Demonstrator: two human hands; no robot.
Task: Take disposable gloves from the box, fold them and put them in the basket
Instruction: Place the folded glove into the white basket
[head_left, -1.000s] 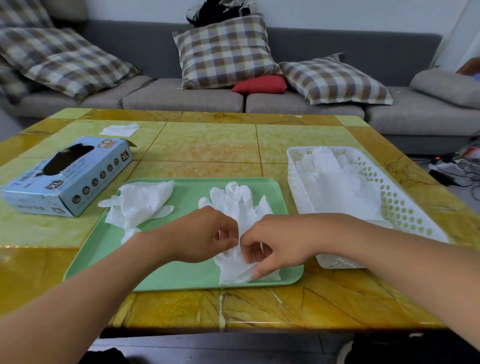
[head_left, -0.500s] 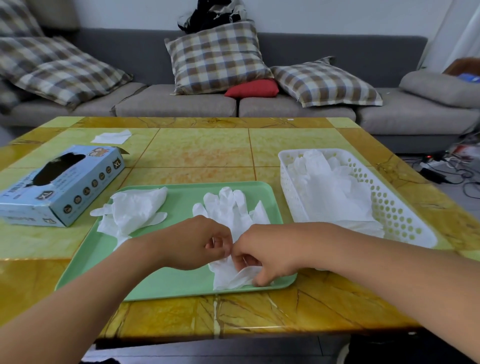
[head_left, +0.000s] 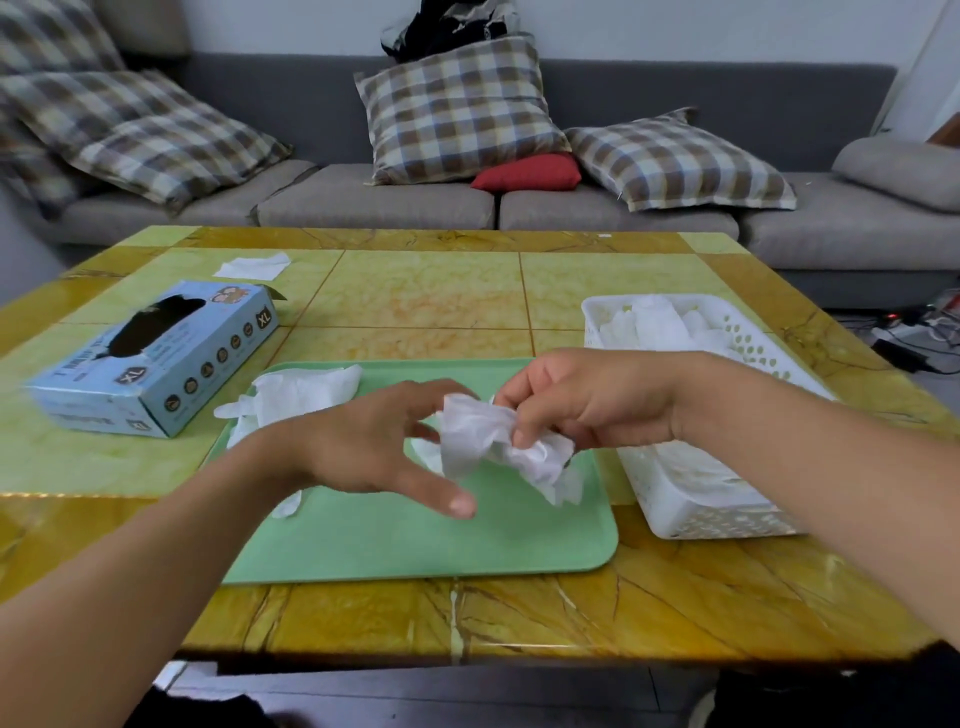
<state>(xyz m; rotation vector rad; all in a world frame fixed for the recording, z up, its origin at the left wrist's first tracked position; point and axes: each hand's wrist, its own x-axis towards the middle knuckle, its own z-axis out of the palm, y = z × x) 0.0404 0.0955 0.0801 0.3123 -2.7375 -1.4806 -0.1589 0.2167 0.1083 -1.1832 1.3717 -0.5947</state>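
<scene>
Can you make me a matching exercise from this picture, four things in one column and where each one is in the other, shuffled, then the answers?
Things:
1. Crumpled white disposable glove
2. Blue cardboard glove box
3. Loose pile of white gloves
4. Red cushion

Places:
A. On the grey sofa
B. On the table, left of the green tray
C. Held in the right hand
D. Lying on the green plastic tray

Pairs: 1-C, 2-B, 3-D, 4-A

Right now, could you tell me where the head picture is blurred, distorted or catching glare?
Head view: the left hand and the glove gripped by the right hand are slightly motion-blurred; the table shows glossy glare along its near edge; the wide lens bends the sofa back; lighting is soft.
</scene>
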